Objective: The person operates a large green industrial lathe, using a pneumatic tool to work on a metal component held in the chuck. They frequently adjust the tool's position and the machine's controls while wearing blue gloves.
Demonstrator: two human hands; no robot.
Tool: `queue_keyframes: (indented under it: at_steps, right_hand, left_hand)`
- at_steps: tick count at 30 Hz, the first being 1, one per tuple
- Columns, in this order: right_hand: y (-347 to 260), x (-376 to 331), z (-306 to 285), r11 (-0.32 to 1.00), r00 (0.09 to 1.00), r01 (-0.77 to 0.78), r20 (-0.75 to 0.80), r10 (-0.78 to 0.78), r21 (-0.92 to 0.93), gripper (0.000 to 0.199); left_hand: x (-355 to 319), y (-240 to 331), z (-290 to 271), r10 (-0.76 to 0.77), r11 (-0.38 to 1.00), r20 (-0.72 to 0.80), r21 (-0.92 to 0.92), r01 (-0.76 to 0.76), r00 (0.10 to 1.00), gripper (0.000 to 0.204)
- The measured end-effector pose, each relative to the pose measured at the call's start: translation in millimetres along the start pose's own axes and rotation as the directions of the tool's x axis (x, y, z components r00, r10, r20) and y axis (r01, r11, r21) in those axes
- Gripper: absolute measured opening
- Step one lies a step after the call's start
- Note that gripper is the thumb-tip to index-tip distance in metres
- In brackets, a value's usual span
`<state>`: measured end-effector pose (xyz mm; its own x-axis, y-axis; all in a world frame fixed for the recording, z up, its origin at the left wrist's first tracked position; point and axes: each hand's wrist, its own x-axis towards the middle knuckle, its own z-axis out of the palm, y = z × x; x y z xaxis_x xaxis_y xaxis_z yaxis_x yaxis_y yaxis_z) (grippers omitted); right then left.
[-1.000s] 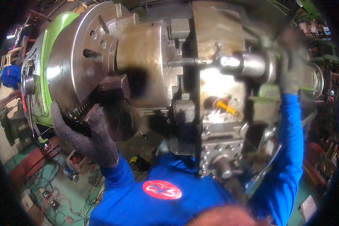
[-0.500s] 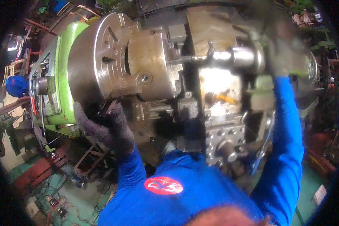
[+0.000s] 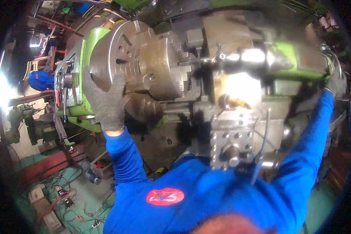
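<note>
My left hand (image 3: 107,102), in a grey glove, lies against the near rim of a large steel faceplate (image 3: 103,58) on a green lathe. Its thumb and fingers are spread apart. A four-sided chuck body (image 3: 156,64) with stepped jaws sits in front of the faceplate. Far right, my gloved right hand (image 3: 336,86) is closed on the handwheel (image 3: 334,62) at the tailstock's end; its fingers are partly hidden. The green tailstock (image 3: 286,60) carries a shiny quill (image 3: 252,59), its front part pointing at the chuck. Dark blur hides what lies between them.
A tool slide with a bolted block (image 3: 232,150) stands close before my body. A yellow-handled tool (image 3: 238,102) rests on the bright carriage. Cables (image 3: 80,214) and boxes lie on the green floor at lower left. A person in blue (image 3: 41,80) is at far left.
My left hand has risen from below the faceplate onto its rim, with fingers spread. My right hand has moved right, from above the tailstock body to the handwheel. The view has shifted slightly.
</note>
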<state>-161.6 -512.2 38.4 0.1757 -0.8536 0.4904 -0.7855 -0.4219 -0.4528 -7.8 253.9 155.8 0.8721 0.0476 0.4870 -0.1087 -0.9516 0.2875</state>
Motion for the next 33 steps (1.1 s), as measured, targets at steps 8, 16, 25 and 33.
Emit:
queue_keyframes:
  at_steps: [8,16,25,33]
  right_hand:
    - [100,91,45,0.952,0.919,-0.307,0.257,0.298,-0.006,0.087]
    - [90,93,48,0.845,0.837,-0.485,0.4,0.373,0.227,0.086]
    - [79,84,32,0.781,0.811,-0.545,0.428,0.399,0.306,0.083]
    - [86,87,37,0.765,0.807,-0.552,0.446,0.388,0.332,0.078]
  left_hand:
    - [0,16,8,0.082,0.98,-0.061,0.184,-0.069,0.995,0.093]
    - [-2,17,16,0.109,0.993,-0.104,0.066,-0.102,0.989,0.092]
    - [-1,27,27,0.041,0.993,-0.175,-0.105,-0.06,0.984,0.09]
    - [0,24,22,0.055,0.995,-0.124,-0.081,-0.065,0.991,0.091]
